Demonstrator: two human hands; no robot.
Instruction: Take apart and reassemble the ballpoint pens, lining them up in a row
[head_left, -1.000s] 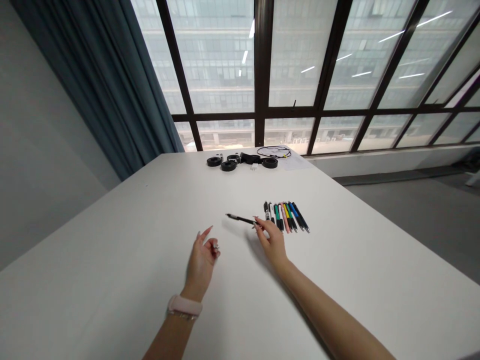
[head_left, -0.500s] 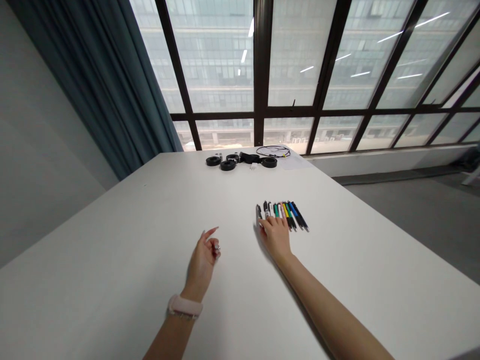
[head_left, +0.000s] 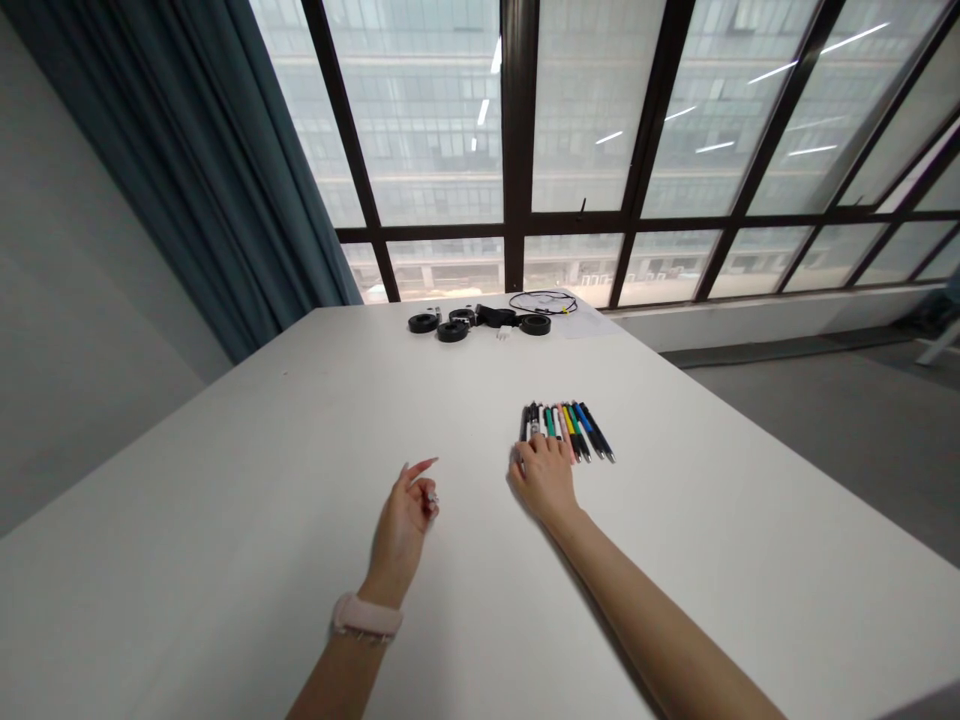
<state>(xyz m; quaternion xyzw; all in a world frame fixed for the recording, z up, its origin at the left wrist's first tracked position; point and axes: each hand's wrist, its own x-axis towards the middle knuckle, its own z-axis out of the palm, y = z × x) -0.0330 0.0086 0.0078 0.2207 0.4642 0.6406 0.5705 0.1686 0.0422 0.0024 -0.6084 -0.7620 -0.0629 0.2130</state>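
A row of several pens (head_left: 576, 428) with black, green, pink, yellow and blue barrels lies side by side on the white table (head_left: 225, 520). A black pen (head_left: 523, 421) is at the row's left end. My right hand (head_left: 544, 478) lies flat just in front of the row, its fingertips on the near ends of the leftmost pens, gripping nothing. My left hand (head_left: 406, 520) rests on its edge to the left, apart from the pens. Its forefinger is out, the other fingers are loosely curled, and it holds nothing. A pink watch band (head_left: 367, 617) is on that wrist.
At the table's far edge lie black rings (head_left: 453, 330), small black parts and a thin looped cable (head_left: 545, 300). Behind them is a large window with dark frames, with a blue curtain (head_left: 225, 180) at left. The table's right edge drops to grey floor (head_left: 840, 420).
One second ago my right hand held the black pen in the air left of the row. The pen now lies at the row's left end under my fingertips. My left hand stayed still.
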